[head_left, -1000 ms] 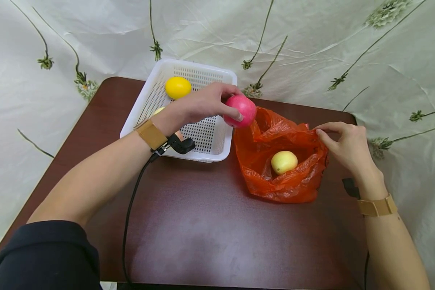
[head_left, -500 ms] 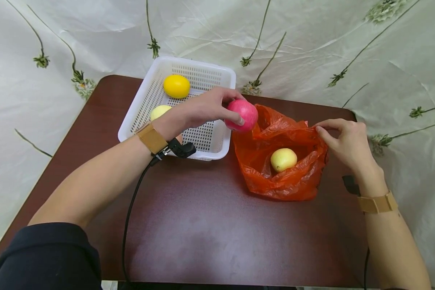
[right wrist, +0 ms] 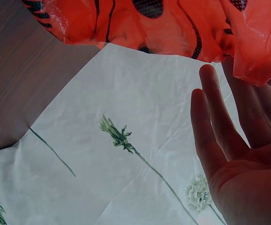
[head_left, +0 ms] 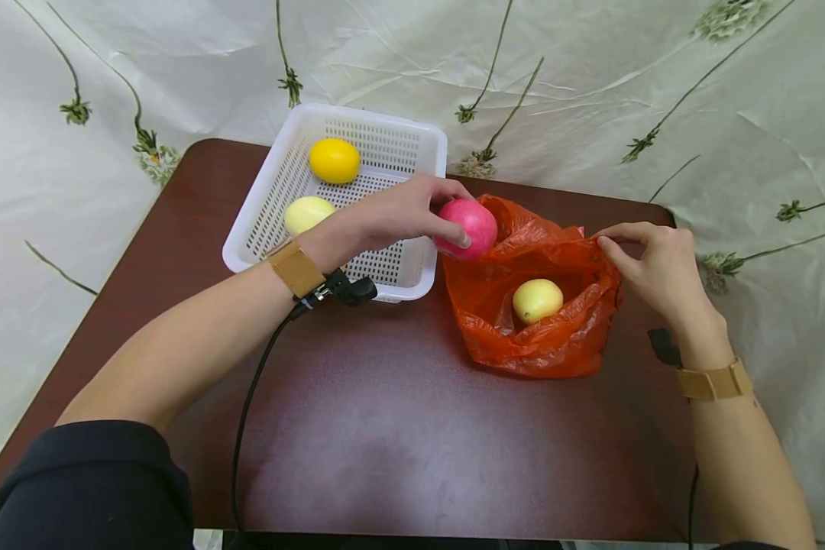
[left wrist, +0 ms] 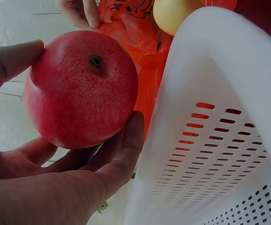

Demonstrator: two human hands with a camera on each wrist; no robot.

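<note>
My left hand (head_left: 402, 210) grips a red apple (head_left: 469, 229) between thumb and fingers. It holds the apple at the left edge of the red plastic bag (head_left: 522, 355), just past the basket's right rim. In the left wrist view, the apple (left wrist: 81, 89) shows its dark dimple. My right hand (head_left: 663, 271) pinches the bag's upper right edge, and the bag's mouth is spread wide. Inside the bag lies a pale yellow fruit (head_left: 538, 301). In the right wrist view, two fingers of the right hand (right wrist: 247, 159) extend below the bag's printed film (right wrist: 168, 28).
A white perforated basket (head_left: 421, 284) stands left of the bag, holding a bright yellow fruit (head_left: 334, 160) and a pale yellow one (head_left: 308, 215). My left forearm crosses its front. A black cable (head_left: 247, 405) runs from the left wrist over the brown table (head_left: 399, 458).
My left hand has carried the apple slightly right and down, closer over the bag. The pale yellow fruit in the basket shows more fully. My right hand keeps its hold on the bag.
</note>
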